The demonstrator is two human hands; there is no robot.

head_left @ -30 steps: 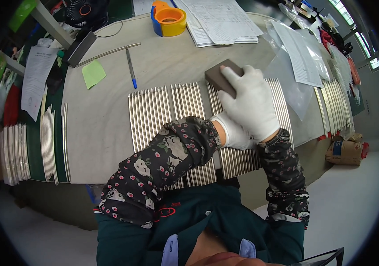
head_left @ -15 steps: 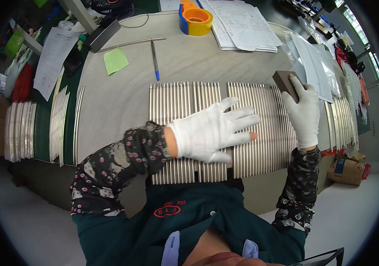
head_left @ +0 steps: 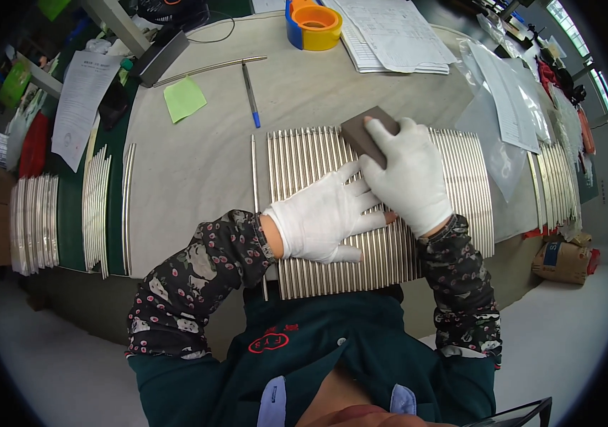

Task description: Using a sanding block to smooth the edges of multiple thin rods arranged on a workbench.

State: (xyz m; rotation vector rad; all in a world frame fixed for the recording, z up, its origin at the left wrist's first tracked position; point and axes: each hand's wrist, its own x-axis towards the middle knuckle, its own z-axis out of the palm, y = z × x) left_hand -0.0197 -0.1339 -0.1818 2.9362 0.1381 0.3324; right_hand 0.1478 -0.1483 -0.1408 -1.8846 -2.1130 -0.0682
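A row of slim silvery metal rods (head_left: pixel 464 188) lies side by side on the table in front of me, their near ends reaching my body. My left hand (head_left: pixel 318 217), in a white glove with some fingertips bare, rests flat across the rods with its fingers spread. My right hand (head_left: pixel 412 174), gloved the same way, grips a brown sanding block (head_left: pixel 368 132) over the far part of the row. The two hands nearly meet, the right thumb side close to the left fingers. One lone rod (head_left: pixel 254 167) lies slightly apart at the row's left.
Beyond the rods are a pen (head_left: pixel 250 92), a green sticky note (head_left: pixel 184 99), a tape roll (head_left: pixel 315 27) and papers (head_left: pixel 396 35). More rods stand in groups at the left (head_left: pixel 96 206) and right (head_left: pixel 556 185) table edges. Clear plastic bags (head_left: pixel 496 135) lie at the right.
My right hand has moved left with the sanding block, from the row's right side to its middle. Gaps between the rod groups have closed, leaving one rod apart at the left.
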